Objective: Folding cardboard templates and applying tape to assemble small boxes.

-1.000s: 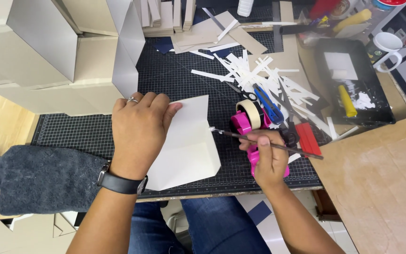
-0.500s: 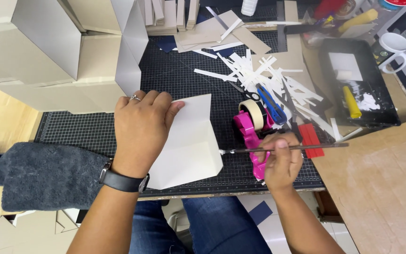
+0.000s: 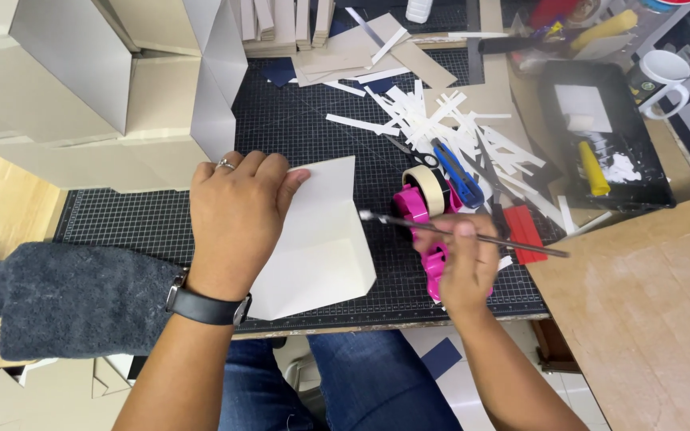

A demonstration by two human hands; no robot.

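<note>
White folded card lies on the black cutting mat, near the mat's front edge, about mid-width. I see my left hand laid flat over the card's left part, fingers together and stretched toward its top edge, pressing down; ring on one finger, dark watch at the wrist.

Right hand sits just right of the card, closed around a thin dark brush held almost level, its pale tip just off the card's right edge, handle running out toward the mat's right edge.

Under that hand: a pink tape dispenser with a beige roll. Behind it, a blue cutter and a heap of white paper strips. Grey cloth covers the mat's front left corner. Black tray with a yellow roller stands past the right edge.
</note>
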